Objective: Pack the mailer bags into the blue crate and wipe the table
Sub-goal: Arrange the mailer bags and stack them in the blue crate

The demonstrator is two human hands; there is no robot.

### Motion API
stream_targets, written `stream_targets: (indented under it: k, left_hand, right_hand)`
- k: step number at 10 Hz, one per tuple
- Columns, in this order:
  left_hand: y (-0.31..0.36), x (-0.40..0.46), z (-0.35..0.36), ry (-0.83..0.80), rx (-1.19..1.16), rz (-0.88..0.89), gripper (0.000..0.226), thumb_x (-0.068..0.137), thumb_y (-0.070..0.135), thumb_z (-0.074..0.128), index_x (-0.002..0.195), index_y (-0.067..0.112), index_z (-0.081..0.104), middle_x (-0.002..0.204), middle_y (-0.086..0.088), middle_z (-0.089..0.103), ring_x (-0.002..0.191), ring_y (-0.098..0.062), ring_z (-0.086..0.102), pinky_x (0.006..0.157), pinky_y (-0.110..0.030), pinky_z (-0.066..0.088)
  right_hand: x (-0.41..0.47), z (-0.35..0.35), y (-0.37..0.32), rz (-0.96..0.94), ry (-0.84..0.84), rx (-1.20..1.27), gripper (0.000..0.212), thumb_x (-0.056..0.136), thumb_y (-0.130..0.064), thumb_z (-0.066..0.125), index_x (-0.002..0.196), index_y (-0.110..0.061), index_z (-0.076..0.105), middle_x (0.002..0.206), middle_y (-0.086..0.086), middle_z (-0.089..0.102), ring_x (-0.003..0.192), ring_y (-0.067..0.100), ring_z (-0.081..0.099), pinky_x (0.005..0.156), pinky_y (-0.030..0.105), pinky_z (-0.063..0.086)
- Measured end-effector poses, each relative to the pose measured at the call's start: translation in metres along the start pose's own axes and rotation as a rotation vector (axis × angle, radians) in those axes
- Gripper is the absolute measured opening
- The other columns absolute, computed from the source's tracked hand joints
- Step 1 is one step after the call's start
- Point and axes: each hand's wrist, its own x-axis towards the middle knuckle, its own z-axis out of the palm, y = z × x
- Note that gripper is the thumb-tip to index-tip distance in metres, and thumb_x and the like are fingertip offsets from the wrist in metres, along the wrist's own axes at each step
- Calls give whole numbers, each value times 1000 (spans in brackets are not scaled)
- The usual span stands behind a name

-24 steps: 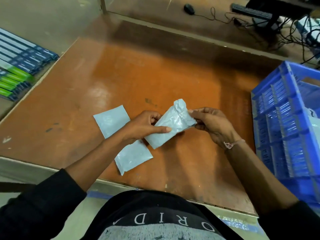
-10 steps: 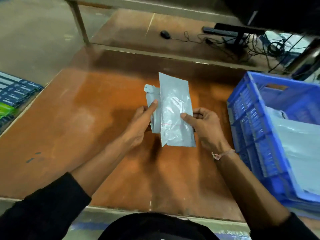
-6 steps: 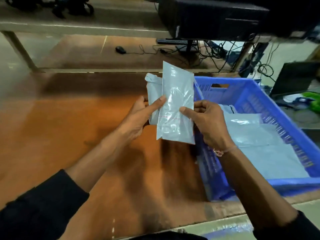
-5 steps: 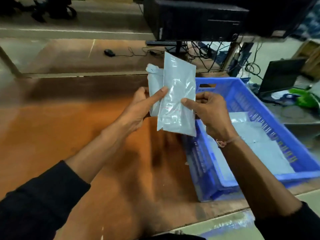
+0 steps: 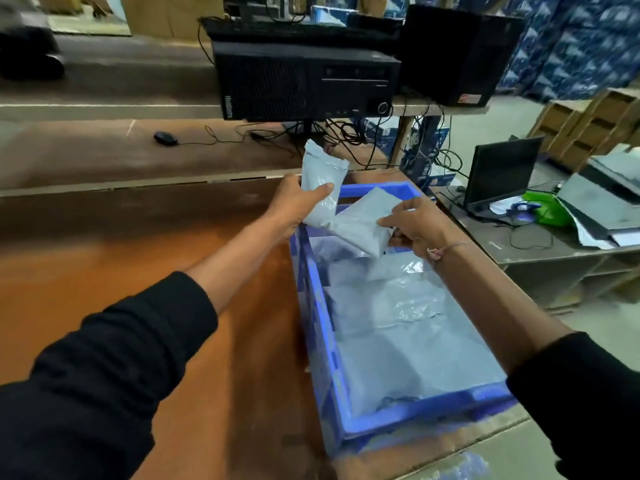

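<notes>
The blue crate (image 5: 313, 327) stands at the right end of the orange-brown table (image 5: 104, 271), with several grey mailer bags (image 5: 401, 341) lying flat inside it. My left hand (image 5: 294, 206) grips one grey mailer bag (image 5: 320, 174) upright above the crate's far left corner. My right hand (image 5: 414, 221) holds a second grey mailer bag (image 5: 363, 220), tilted flat over the far end of the crate. The two held bags touch each other.
A black computer case (image 5: 304, 81) and a speaker (image 5: 450, 53) sit on a shelf behind the table, with a mouse (image 5: 165, 137) and cables below. To the right, a lower desk carries a laptop (image 5: 498, 174), a green bag (image 5: 547, 209) and papers.
My view swung right from the table to the crate. Both hands carried the bags over the crate; the bags, held together upright before, are now split, one in each hand, the right one tilted down.
</notes>
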Motion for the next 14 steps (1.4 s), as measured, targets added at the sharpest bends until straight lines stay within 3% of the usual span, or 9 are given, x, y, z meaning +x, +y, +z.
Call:
stream_targets:
  k: [2,3,5,7,9,10,12,13,14]
  left_hand:
    - [5,12,-4,101,176,63,52,86,40,80,121,14,52,121,-6,66,106,-24,66,89,-48,59]
    - [4,22,-6,140,200,83,49,88,38,79,118,14,49,120,-8,65,105,-26,66,87,-50,59]
    - [0,34,-5,147,223,76,56,82,44,82,119,16,51,119,-6,66,102,-23,67,87,-52,60]
    - [-6,41,-1,121,174,69,56,79,42,85,119,18,54,115,-4,68,100,-22,70,86,-53,61]
    - [-14,49,1,115,146,60,54,80,40,86,120,21,55,118,-5,69,100,-22,72,85,-49,62]
    - [-17,51,2,103,110,49,57,79,40,87,124,18,58,118,-5,71,101,-22,72,86,-49,62]
    - [-17,52,11,45,139,87,48,83,35,85,123,15,68,112,-2,74,93,-16,73,79,-39,63]
    - [-14,57,16,-44,214,75,42,82,37,86,118,20,72,107,1,75,91,-15,72,78,-39,61]
    - [-12,63,22,-174,307,142,31,78,37,88,105,25,79,102,-1,78,86,-12,69,79,-39,56]
  right_hand:
    - [61,15,28,124,56,0,16,84,8,69,76,-3,60,81,14,60,64,23,60,53,35,59]
    - [76,24,32,108,0,-176,9,86,-5,67,93,-8,63,95,15,67,80,26,68,76,39,64]
    - [90,49,37,69,-168,-415,40,94,0,56,132,11,55,122,23,63,97,27,63,94,38,58]
    - [100,42,43,11,-184,-695,38,94,1,52,131,9,56,130,25,61,90,30,63,67,28,54]
    - [119,29,53,-317,-184,-1160,49,94,-9,45,133,-32,64,139,9,51,127,34,47,109,39,43]
    - [121,32,61,-314,-364,-1207,59,95,-4,38,140,-38,56,144,10,48,127,31,48,101,34,43]
    - [130,19,70,-307,-445,-1083,47,94,-3,47,127,-26,71,130,2,65,119,27,62,100,34,51]
    - [140,6,53,-379,-91,-762,27,93,-12,54,105,-13,77,111,5,73,99,21,65,89,32,51]
    - [142,-12,26,-356,28,-227,13,88,-16,60,92,-11,72,85,5,67,78,17,58,74,38,54]
